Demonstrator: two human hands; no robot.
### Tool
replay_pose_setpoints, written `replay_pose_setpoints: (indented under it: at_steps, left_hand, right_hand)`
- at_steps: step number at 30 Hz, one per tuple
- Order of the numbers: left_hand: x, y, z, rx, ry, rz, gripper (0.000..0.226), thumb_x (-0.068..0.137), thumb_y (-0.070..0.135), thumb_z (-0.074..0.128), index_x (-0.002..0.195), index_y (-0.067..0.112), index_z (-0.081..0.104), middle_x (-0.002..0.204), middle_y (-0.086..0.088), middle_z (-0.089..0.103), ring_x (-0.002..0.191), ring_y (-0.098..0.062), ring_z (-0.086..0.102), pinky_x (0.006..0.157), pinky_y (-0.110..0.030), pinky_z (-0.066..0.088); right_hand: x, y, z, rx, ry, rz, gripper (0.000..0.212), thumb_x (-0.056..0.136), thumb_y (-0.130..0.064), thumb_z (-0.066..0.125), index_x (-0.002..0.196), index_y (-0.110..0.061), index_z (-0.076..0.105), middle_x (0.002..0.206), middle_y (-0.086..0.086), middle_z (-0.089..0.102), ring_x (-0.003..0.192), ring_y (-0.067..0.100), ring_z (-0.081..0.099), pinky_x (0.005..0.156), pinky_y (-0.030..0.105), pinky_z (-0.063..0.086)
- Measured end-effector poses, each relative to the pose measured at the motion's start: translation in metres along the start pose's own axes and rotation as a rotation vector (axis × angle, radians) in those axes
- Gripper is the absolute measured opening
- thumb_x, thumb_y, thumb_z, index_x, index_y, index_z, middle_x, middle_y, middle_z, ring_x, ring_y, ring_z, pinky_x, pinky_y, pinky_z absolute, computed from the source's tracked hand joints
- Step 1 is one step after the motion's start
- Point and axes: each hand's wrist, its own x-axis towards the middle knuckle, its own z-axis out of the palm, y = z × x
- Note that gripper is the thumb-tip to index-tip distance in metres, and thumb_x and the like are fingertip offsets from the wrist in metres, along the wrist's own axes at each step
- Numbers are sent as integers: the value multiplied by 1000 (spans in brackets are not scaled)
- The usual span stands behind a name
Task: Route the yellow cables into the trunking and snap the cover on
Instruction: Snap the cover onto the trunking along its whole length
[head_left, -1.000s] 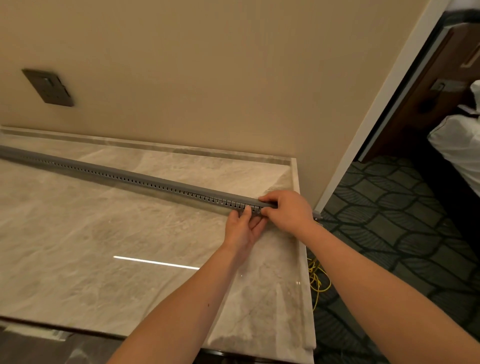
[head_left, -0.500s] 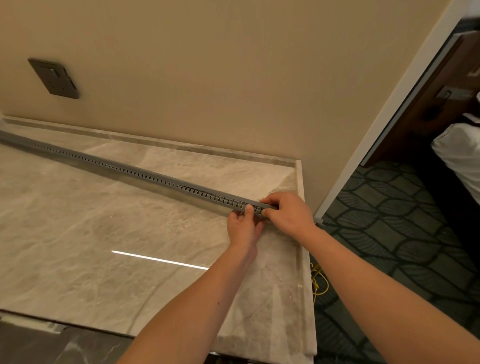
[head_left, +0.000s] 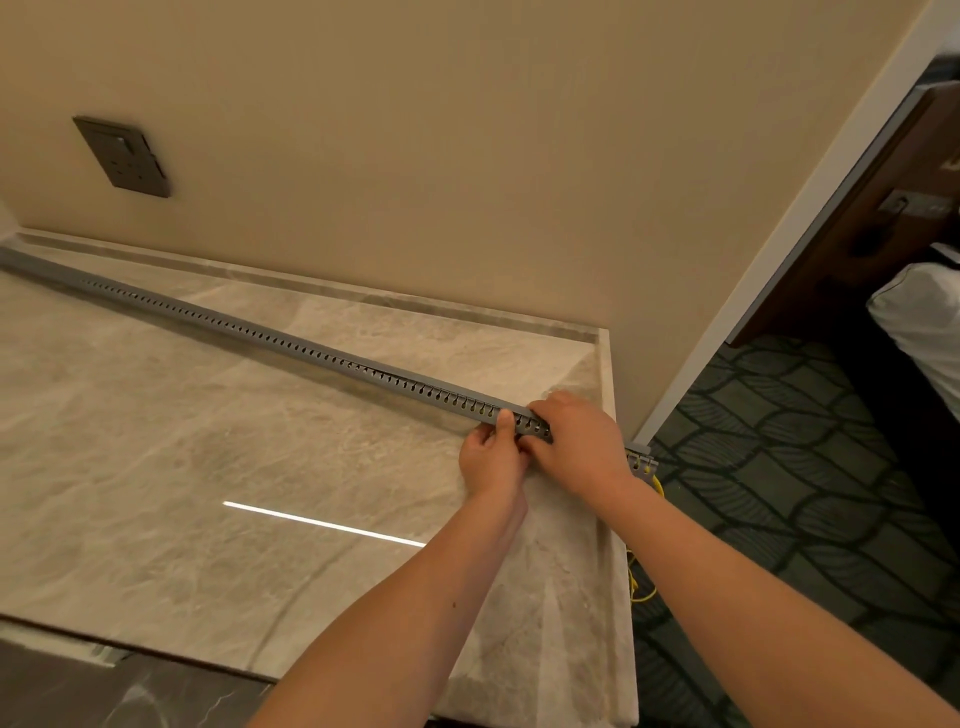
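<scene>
A long grey slotted trunking (head_left: 291, 347) lies diagonally across the marble counter (head_left: 182, 467), from the far left to past the right edge. Its cover sits on top along most of its length. My left hand (head_left: 491, 457) pinches the trunking's near side, thumb up against the slots. My right hand (head_left: 576, 441) lies over the top of the trunking just to the right, fingers curled on it. The trunking's end (head_left: 640, 460) sticks out beyond the counter edge. Yellow cables (head_left: 641, 582) hang from that end down to the floor. Yellow shows through the slots near my hands.
A beige wall with a dark socket plate (head_left: 122, 156) stands behind the counter. To the right are a white door frame (head_left: 769, 260), dark patterned carpet (head_left: 779, 467) and a bed with white linen (head_left: 919, 332). A dark lower surface (head_left: 104, 691) adjoins the counter front.
Both hands stay on the same spot of the trunking near the counter's right end. The camera has tilted slightly, so the scene sits a little differently in the frame.
</scene>
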Motion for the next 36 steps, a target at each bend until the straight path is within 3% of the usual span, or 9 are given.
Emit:
replay_pose_setpoints:
  at_steps: [8, 12, 16, 18, 21, 24, 29, 32, 36]
  left_hand:
    - [2, 5, 0, 61, -44, -66, 15, 95, 17, 58, 95, 2, 61, 84, -14, 67, 70, -20, 66, 61, -28, 60]
    - [0, 34, -11, 521, -198, -94, 41, 100, 36, 46, 92, 1, 66, 80, -16, 71, 60, -20, 68, 56, -33, 58]
    - [-3, 66, -28, 1022, -80, 425, 37, 98, 45, 43, 79, 20, 63, 67, 4, 66, 62, -16, 61, 58, -30, 47]
    - [5, 80, -28, 1218, -42, 797, 15, 97, 36, 48, 95, 30, 61, 81, 11, 62, 79, -10, 57, 66, -28, 42]
    - [39, 89, -26, 1650, -245, 1059, 28, 97, 24, 47, 122, 31, 57, 123, 10, 57, 125, -15, 40, 106, -34, 28]
    - [60, 100, -22, 1909, -522, 922, 31, 102, 24, 36, 120, 30, 60, 126, 8, 60, 135, -16, 36, 117, -42, 4]
    - [74, 135, -2, 2041, -906, 577, 31, 101, 21, 40, 123, 27, 62, 119, 4, 66, 111, -19, 56, 96, -34, 41]
    - [74, 139, 6, 2049, -952, 533, 29, 99, 16, 44, 116, 22, 66, 111, 1, 67, 103, -21, 59, 87, -37, 48]
    - [71, 130, -11, 1949, -882, 733, 29, 99, 18, 44, 115, 25, 67, 108, 2, 70, 97, -22, 61, 82, -34, 48]
  right_hand:
    - [4, 7, 3, -31, 22, -28, 20, 83, -40, 58, 87, -22, 64, 84, -3, 60, 81, 19, 57, 57, 28, 34]
    - [7, 10, 2, -35, 11, -34, 21, 83, -42, 57, 92, -25, 66, 86, -5, 62, 82, 17, 57, 59, 28, 40]
    - [8, 12, 4, -14, -2, -25, 24, 84, -46, 57, 98, -28, 66, 87, -5, 63, 83, 17, 57, 64, 31, 48]
    - [8, 13, 5, 4, -9, -20, 25, 85, -47, 57, 98, -28, 66, 86, -5, 62, 81, 17, 57, 63, 32, 48]
    - [7, 11, 4, 10, -8, -17, 25, 85, -47, 58, 98, -28, 66, 86, -5, 62, 80, 18, 57, 65, 34, 50]
    - [6, 9, 3, 18, -12, -5, 24, 86, -45, 58, 99, -28, 67, 87, -4, 63, 80, 18, 57, 66, 33, 49]
    - [5, 6, -1, -15, -40, 15, 26, 88, -46, 56, 103, -27, 66, 90, -5, 64, 83, 17, 57, 68, 33, 49]
    - [4, 2, -4, -31, -53, 54, 27, 88, -46, 56, 105, -27, 65, 94, -5, 65, 85, 17, 58, 72, 35, 51]
    - [5, -6, -7, -65, -91, 92, 29, 88, -45, 57, 109, -26, 64, 98, -3, 65, 88, 17, 58, 74, 34, 51]
